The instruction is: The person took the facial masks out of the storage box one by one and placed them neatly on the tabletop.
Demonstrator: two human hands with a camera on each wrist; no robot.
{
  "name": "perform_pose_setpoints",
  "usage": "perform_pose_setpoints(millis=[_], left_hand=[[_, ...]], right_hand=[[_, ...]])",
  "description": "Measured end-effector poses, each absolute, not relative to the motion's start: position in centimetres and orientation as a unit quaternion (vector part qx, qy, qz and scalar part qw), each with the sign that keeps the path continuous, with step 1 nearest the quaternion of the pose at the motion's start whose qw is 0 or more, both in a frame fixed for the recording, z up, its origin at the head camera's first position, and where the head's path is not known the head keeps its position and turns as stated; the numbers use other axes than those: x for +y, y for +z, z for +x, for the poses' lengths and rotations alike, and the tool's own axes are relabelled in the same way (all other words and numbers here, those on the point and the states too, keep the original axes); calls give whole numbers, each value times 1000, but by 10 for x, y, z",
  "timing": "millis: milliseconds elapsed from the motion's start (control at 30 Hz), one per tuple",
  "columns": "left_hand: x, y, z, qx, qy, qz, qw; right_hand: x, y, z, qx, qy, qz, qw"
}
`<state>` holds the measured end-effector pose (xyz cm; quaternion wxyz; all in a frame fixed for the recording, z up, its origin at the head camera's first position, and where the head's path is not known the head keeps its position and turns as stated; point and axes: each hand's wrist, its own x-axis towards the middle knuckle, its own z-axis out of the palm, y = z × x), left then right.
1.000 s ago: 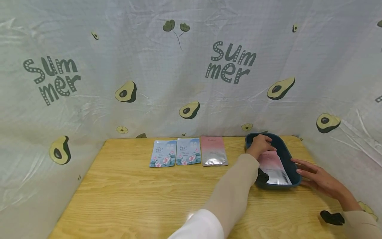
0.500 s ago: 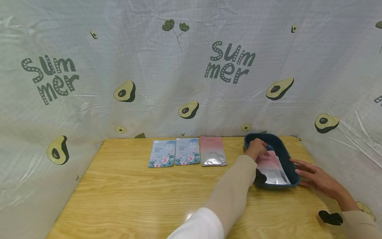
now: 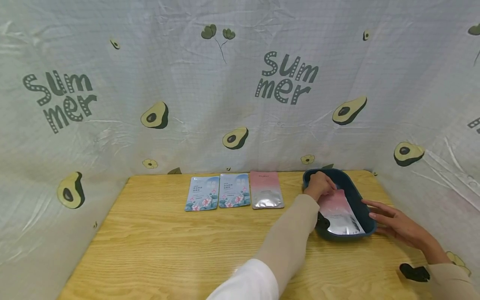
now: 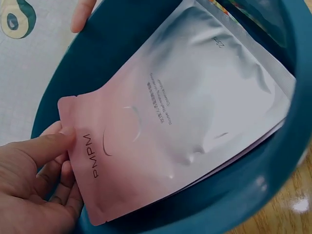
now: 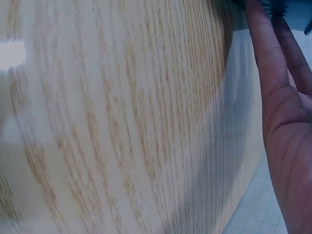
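My left hand (image 3: 318, 184) reaches into a dark blue plastic basket (image 3: 348, 238). In the left wrist view, its thumb and fingers pinch the pink end of a pink-and-silver face mask packet (image 4: 161, 122) lying in the basket. Another packet's edge shows beneath it, and a colourful packet (image 4: 261, 17) is partly hidden at the far end. My right hand (image 3: 403, 227) touches the basket's right side with its fingers extended. The right wrist view shows the thumb side of that hand (image 5: 287, 112) against the basket wall.
Two blue floral face mask packets, one on the left (image 3: 202, 193) and one beside it (image 3: 234, 190), lie in a row with a pink-and-silver packet (image 3: 267, 190) at the wooden table's (image 3: 168, 250) back edge. A printed curtain (image 3: 206, 83) hangs behind and along both sides.
The left hand has drawn back slightly to the left and now grips the packet's top end. The basket has shifted slightly left in view, as has the whole scene. The right hand stays at the basket.
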<state>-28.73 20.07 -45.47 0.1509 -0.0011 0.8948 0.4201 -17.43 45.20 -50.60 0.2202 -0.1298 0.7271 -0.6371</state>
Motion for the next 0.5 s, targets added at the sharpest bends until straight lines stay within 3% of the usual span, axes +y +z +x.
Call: perform_pose_setpoints(millis=[200,500], left_hand=[[192,-451,-281,895,421,77,124],[188,-449,-285,882,419,185,109]], right_hand=[[454,-508,-176,723,-639,-137,224],[454,-505,-176,647,-693,-163,273]])
